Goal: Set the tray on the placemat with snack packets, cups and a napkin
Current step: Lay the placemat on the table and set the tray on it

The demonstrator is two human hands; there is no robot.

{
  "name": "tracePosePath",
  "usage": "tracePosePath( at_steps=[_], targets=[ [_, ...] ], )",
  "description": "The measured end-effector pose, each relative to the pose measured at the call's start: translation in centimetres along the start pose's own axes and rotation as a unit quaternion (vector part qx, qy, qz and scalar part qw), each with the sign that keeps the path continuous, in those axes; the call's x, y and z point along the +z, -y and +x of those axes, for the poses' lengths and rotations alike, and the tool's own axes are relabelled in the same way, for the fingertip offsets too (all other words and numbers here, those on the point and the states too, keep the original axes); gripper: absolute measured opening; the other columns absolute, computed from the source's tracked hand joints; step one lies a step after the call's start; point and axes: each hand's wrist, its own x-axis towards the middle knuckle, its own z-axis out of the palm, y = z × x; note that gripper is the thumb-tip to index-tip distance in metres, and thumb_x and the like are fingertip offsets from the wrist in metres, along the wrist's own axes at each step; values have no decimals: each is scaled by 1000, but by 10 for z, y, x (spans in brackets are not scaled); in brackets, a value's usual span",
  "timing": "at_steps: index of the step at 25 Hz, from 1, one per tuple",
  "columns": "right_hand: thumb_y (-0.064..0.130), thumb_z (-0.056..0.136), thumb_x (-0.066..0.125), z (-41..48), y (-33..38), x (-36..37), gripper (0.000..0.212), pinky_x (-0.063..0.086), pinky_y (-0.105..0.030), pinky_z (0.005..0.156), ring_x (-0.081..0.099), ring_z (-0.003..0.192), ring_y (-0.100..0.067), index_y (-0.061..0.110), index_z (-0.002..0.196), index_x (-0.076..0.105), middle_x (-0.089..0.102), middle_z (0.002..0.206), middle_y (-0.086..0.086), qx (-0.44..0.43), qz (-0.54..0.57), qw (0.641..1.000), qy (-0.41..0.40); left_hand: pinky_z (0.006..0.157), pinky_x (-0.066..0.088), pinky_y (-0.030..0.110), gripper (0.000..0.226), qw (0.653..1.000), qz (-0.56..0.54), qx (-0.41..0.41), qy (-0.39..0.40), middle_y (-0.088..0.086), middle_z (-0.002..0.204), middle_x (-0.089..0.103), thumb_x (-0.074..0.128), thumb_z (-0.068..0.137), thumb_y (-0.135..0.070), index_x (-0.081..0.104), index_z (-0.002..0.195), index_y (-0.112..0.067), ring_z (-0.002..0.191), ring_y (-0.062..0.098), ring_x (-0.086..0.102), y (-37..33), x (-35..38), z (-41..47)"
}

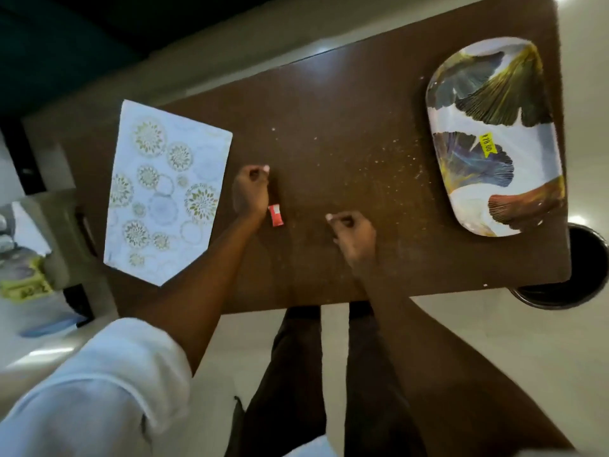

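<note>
Brown table [329, 127]: tray [494, 136] far right, placemat [164, 186] left, unset. Left hand [248, 192] fingers curled beside red packet [276, 215]; right hand [354, 235] fisted, empty.

We see our left hand [248, 192] and right hand [354, 234] curled over a brown surface [329, 127], a red packet [276, 215] beside the left; placemat [164, 189] left edge, tray [492, 136] right edge.

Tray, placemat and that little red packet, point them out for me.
tray [491, 103], head view, on a leaf print near its far end
placemat [184, 140], head view, on its pale upper part
red packet [276, 215], head view, on its middle
</note>
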Motion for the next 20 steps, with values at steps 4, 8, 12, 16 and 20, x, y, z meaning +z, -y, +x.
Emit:
tracePosePath(
  at_steps=[4, 8, 12, 16, 20],
  targets=[
    [17, 88, 78, 14, 33, 84, 23, 55, -17, 81, 68, 88, -10, 15, 111, 74, 75, 98, 2, -85, -127, 988, 15, 84, 63, 53, 27, 995, -47, -77, 50, 16, 101, 76, 69, 97, -28, 72, 112, -5, 92, 32, 74, 80, -44, -19],
    [13, 89, 70, 19, 32, 125, 18, 58, -38, 90, 72, 101, -23, 20, 104, 76, 78, 105, -5, -100, -214, 972, -6, 81, 65, 48, 21, 984, -130, -86, 82, 15, 93, 78, 77, 91, -19, 77, 106, -3, 78, 21, 74, 99, -39, -21],
    [10, 91, 65, 7, 29, 133, 19, 59, -36, 86, 73, 99, -22, 22, 103, 75, 78, 104, -4, -85, -214, 973, -13, 80, 66, 46, 23, 977, -158, -99, 103, 18, 100, 78, 77, 89, -11, 77, 110, -1, 91, 31, 78, 93, -19, -30],
    [10, 92, 64, -6, 18, 105, 18, 57, -33, 82, 71, 99, -23, 17, 106, 73, 76, 106, -6, -68, -184, 980, -34, 80, 66, 43, 22, 973, -171, -92, 128, 16, 100, 78, 78, 88, -10, 76, 109, -2, 92, 28, 77, 88, 4, -47],
    [18, 97, 61, -9, 1, 37, 19, 54, -31, 77, 67, 94, -18, 15, 113, 71, 74, 110, -5, -49, -129, 988, -76, 77, 64, 34, 18, 966, -151, -50, 202, 7, 100, 77, 76, 91, -14, 75, 107, -8, 93, 18, 74, 55, 49, -88]
  ],
)
